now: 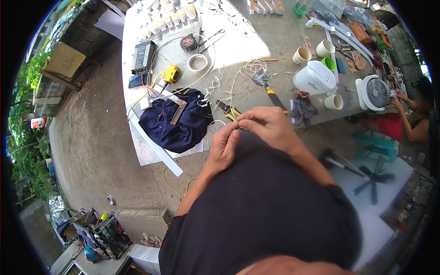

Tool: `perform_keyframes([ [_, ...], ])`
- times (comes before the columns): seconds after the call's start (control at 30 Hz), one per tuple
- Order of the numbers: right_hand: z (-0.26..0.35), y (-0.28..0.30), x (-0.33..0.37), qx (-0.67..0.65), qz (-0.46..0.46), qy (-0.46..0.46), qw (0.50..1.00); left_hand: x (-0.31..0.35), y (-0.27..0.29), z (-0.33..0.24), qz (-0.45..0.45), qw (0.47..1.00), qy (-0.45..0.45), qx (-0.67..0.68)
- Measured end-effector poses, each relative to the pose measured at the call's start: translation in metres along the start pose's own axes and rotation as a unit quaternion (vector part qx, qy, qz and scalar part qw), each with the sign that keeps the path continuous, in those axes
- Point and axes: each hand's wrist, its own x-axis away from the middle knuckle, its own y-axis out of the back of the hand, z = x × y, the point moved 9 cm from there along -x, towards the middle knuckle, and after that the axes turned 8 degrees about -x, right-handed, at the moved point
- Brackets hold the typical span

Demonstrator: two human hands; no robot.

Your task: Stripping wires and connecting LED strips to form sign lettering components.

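My left hand (222,147) and my right hand (270,127) meet at the table's near edge. Both are closed, thumb against fingers, pinching a thin white wire (232,94) between them. The wire's gripped end is mostly hidden by my fingertips. From there it runs up to a loose coil (253,68) on the table. Just beyond my left hand lie pliers with yellow-and-black handles (226,109). A larger hand tool with black-and-orange grips (274,96) rests beyond my right hand. White strung modules (214,87) are scattered left of the coil.
Left on the table (238,43) are a dark blue cloth (195,130), yellow tool (171,74), tape roll (197,63), tape measure (188,42) and black power unit (143,56). Rightward stand a white container (315,77), cups (333,101) and a fan (373,91). Another person (419,107) sits far right.
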Motion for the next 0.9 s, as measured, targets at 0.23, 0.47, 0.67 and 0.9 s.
perform_keyframes([
  [0.23,-0.039,0.026,-0.005,0.054,-0.060,-0.060,0.995,-0.014,0.045,0.017,-0.193,0.976,0.013,0.097],
  [0.47,-0.052,0.033,-0.017,-0.006,-0.002,-0.048,0.999,-0.037,0.055,0.004,-0.203,0.953,0.015,0.223],
  [0.67,-0.068,0.030,-0.013,0.003,0.031,-0.192,0.981,-0.057,0.021,-0.004,-0.199,0.952,0.034,0.228],
  [0.9,-0.033,0.068,-0.020,-0.115,0.059,-0.029,0.991,-0.072,-0.009,-0.010,-0.206,0.932,0.060,0.293],
])
